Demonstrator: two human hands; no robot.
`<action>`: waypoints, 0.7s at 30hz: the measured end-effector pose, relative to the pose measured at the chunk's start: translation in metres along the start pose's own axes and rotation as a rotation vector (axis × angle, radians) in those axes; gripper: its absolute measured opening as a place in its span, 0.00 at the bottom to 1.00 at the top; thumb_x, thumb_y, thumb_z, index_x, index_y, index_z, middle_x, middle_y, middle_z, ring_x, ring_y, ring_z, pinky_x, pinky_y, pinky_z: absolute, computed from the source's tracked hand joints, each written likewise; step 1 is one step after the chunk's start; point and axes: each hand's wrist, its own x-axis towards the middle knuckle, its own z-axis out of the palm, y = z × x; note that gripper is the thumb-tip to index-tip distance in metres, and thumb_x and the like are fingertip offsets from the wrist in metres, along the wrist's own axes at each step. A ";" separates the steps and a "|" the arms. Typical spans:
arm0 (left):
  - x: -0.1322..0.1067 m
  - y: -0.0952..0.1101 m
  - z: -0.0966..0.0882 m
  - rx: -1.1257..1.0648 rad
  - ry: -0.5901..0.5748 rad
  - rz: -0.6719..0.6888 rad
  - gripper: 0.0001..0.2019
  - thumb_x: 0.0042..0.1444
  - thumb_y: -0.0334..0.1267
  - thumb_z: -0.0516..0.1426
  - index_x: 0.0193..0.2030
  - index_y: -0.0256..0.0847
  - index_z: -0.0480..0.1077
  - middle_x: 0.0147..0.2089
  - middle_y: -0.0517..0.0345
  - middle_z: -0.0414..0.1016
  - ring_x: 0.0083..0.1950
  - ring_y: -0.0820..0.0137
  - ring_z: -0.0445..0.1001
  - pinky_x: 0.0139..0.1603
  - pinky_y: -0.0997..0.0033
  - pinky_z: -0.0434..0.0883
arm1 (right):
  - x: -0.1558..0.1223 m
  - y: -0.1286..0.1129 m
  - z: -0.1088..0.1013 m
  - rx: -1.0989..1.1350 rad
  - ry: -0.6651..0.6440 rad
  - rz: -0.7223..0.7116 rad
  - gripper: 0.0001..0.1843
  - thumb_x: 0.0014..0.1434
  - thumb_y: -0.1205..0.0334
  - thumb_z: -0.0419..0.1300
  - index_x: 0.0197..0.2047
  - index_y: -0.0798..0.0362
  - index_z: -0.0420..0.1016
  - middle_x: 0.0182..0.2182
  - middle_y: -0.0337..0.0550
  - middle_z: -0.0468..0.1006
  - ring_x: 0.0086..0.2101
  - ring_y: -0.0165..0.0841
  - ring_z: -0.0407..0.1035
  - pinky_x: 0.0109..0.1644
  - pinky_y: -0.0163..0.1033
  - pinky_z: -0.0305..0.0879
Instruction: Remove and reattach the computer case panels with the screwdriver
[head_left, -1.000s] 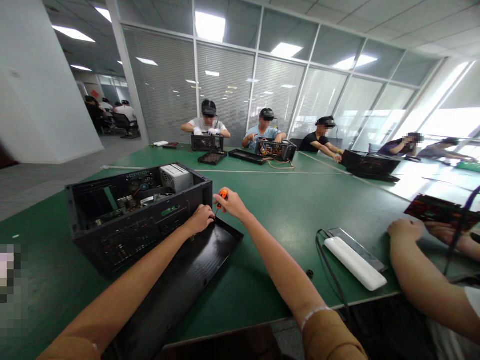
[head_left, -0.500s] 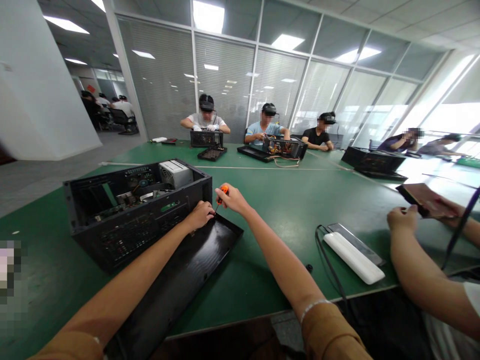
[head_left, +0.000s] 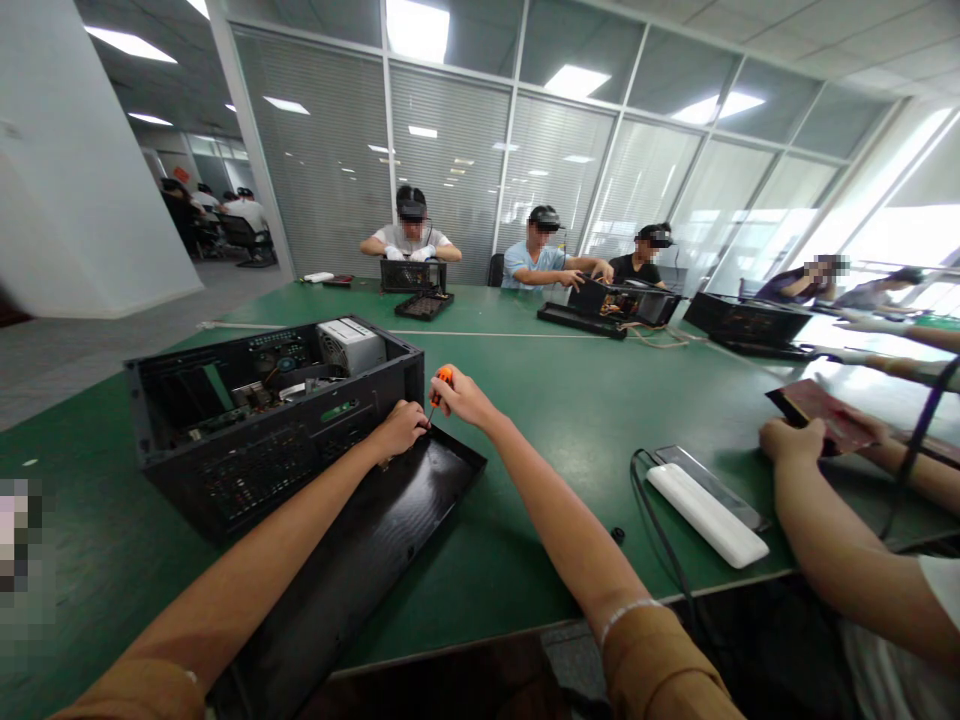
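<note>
My right hand (head_left: 463, 395) grips an orange-handled screwdriver (head_left: 445, 376), its thin shaft pointing down toward my left fingertips. My left hand (head_left: 403, 430) has its fingers pressed together around the shaft's tip, beside the lower corner of a black computer case (head_left: 360, 398). Whatever those fingers pinch is too small or hidden to make out. The case lies on its side with its top uncovered, and a silver power supply (head_left: 349, 345) shows inside. Under my hands lies a black side panel (head_left: 382, 530), flat on the table and partly covered by my left forearm.
On the green table (head_left: 555, 400) at right are a white power bank (head_left: 709, 515), a clear plate, a black cable and a small black round piece (head_left: 618, 536). A person at right holds a reddish-brown board (head_left: 829, 415). Across the table, several people sit by other cases.
My hands and the screwdriver stay nearly in place. Across the table, a person in light blue has shifted a case and panel to the right. The neighbour's board has moved left.
</note>
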 end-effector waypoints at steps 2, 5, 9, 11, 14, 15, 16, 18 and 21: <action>0.000 0.000 0.000 -0.008 0.000 0.005 0.07 0.51 0.34 0.55 0.34 0.40 0.74 0.38 0.54 0.69 0.43 0.67 0.63 0.49 0.66 0.60 | 0.000 -0.002 0.000 -0.022 0.011 -0.023 0.11 0.60 0.53 0.47 0.35 0.52 0.60 0.20 0.32 0.70 0.17 0.23 0.63 0.24 0.30 0.60; 0.000 0.001 0.000 -0.023 0.007 0.002 0.07 0.51 0.34 0.55 0.34 0.40 0.74 0.38 0.54 0.69 0.43 0.67 0.64 0.49 0.66 0.60 | -0.001 -0.003 0.000 -0.047 0.020 -0.033 0.12 0.60 0.52 0.47 0.36 0.52 0.60 0.21 0.32 0.70 0.17 0.23 0.63 0.24 0.30 0.60; 0.000 0.002 0.001 -0.023 0.015 -0.006 0.06 0.51 0.34 0.55 0.33 0.40 0.74 0.38 0.54 0.69 0.43 0.67 0.63 0.49 0.66 0.60 | -0.001 -0.003 -0.001 -0.066 0.009 -0.020 0.12 0.60 0.52 0.46 0.35 0.52 0.60 0.21 0.33 0.70 0.17 0.23 0.63 0.25 0.29 0.60; 0.000 0.002 0.002 -0.014 0.016 -0.009 0.06 0.51 0.34 0.55 0.34 0.39 0.74 0.38 0.54 0.69 0.43 0.67 0.63 0.49 0.66 0.60 | -0.001 -0.004 -0.002 -0.071 0.005 -0.015 0.13 0.60 0.52 0.46 0.35 0.52 0.60 0.20 0.32 0.70 0.17 0.23 0.63 0.25 0.29 0.60; 0.000 0.002 0.002 -0.002 0.012 -0.008 0.07 0.51 0.34 0.55 0.34 0.39 0.74 0.38 0.54 0.69 0.43 0.67 0.64 0.49 0.66 0.60 | -0.001 -0.003 -0.001 -0.084 0.027 -0.011 0.13 0.58 0.50 0.48 0.34 0.52 0.60 0.19 0.31 0.69 0.17 0.24 0.63 0.25 0.30 0.60; 0.000 0.002 0.002 -0.002 0.010 -0.009 0.07 0.51 0.34 0.55 0.34 0.39 0.74 0.38 0.54 0.69 0.43 0.67 0.64 0.49 0.66 0.60 | -0.001 -0.003 0.000 -0.088 0.044 -0.007 0.14 0.57 0.49 0.49 0.33 0.52 0.60 0.19 0.31 0.69 0.17 0.24 0.63 0.25 0.30 0.60; -0.001 0.002 0.002 -0.004 0.008 -0.010 0.07 0.51 0.34 0.55 0.34 0.40 0.74 0.38 0.54 0.69 0.43 0.67 0.64 0.49 0.66 0.60 | -0.001 -0.002 0.002 -0.092 0.064 -0.001 0.14 0.56 0.48 0.50 0.33 0.52 0.59 0.19 0.31 0.68 0.17 0.25 0.63 0.25 0.30 0.59; -0.001 0.001 0.002 -0.009 0.001 -0.010 0.07 0.51 0.34 0.55 0.34 0.40 0.74 0.38 0.54 0.69 0.43 0.67 0.64 0.49 0.66 0.60 | 0.000 -0.001 0.006 -0.101 0.110 0.018 0.16 0.55 0.47 0.52 0.32 0.51 0.59 0.18 0.31 0.67 0.17 0.25 0.62 0.24 0.31 0.59; -0.001 -0.001 0.003 -0.009 -0.007 -0.008 0.07 0.51 0.35 0.55 0.34 0.41 0.74 0.38 0.54 0.69 0.43 0.66 0.64 0.49 0.66 0.60 | 0.001 0.002 0.012 -0.142 0.167 0.051 0.16 0.54 0.46 0.52 0.32 0.51 0.59 0.19 0.31 0.65 0.18 0.26 0.61 0.25 0.31 0.57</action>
